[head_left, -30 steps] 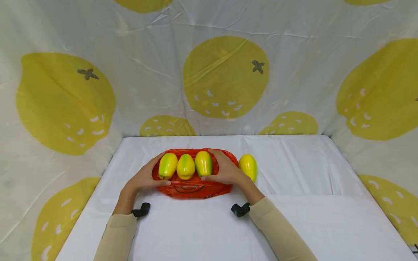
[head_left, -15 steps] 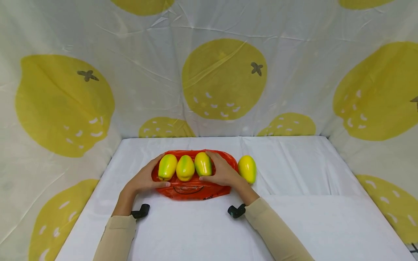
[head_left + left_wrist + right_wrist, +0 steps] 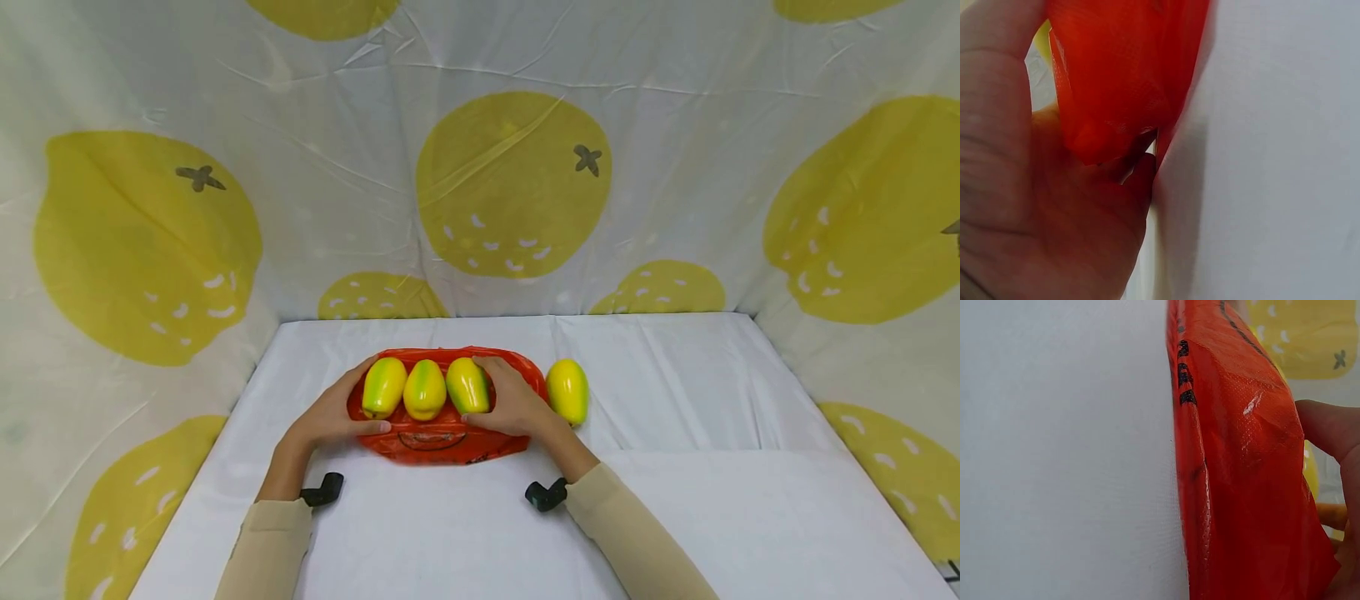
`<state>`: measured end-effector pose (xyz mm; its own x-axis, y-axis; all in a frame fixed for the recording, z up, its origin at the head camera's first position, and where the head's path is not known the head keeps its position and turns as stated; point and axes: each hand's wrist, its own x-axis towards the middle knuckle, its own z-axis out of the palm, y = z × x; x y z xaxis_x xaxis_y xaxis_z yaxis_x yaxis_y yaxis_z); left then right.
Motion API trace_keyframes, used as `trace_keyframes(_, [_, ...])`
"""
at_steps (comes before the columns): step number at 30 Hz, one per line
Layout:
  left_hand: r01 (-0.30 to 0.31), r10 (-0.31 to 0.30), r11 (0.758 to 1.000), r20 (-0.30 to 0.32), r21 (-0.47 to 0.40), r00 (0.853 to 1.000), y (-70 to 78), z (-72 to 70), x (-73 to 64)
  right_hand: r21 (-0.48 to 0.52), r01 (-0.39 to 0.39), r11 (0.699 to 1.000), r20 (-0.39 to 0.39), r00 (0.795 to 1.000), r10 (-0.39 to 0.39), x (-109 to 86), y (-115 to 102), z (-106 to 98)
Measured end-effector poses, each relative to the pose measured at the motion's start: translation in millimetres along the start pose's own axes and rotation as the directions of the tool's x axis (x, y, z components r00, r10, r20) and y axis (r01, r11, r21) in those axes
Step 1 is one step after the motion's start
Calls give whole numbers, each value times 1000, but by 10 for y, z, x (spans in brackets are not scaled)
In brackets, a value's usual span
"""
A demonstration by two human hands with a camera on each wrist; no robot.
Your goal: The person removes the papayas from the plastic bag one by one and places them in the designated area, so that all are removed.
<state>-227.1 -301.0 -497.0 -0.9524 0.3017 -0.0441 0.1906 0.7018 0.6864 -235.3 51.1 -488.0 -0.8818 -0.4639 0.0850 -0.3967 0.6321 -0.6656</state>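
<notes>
A red plastic bag (image 3: 435, 446) lies with its mouth spread upward. Three glossy yellow-green mangoes sit in it side by side: a left mango (image 3: 384, 388), a middle mango (image 3: 424, 390) and a right mango (image 3: 467, 385). My left hand (image 3: 330, 412) grips the bag's left end, thumb along the front rim, most fingers hidden; in the left wrist view red plastic (image 3: 1110, 81) lies against the palm. Inside the mouth, my right hand (image 3: 517, 404) holds the right mango between thumb and fingers. The right wrist view shows the thumb (image 3: 1329, 428) over the bag's edge.
A fourth mango (image 3: 567, 392) stands on the white-covered table (image 3: 697, 492), just right of the bag and close to my right wrist. Behind and on both sides hang white cloths (image 3: 337, 192) printed with large yellow lemons.
The right mango has turned and shifted slightly to the right under my right hand. My left hand keeps its place on the bag. The whole head view has slid down slightly.
</notes>
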Motion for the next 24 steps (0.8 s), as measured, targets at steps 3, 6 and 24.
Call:
trace_keyframes(3, [-1,1,1000,-1,-6,1000,-2,12,0,10,-2,1000,-15,1000,2,-30,-12,-2])
trace_keyframes(6, [-3,3,1000,-1,-5,1000,-1,17,2,23,1,1000,-31,1000,0,-52,-19,-5])
trace_keyframes(24, [6,-6,1000,-2,3,1000,9,8,11,119,-9,993,-107,994,21,-126,-26,-124])
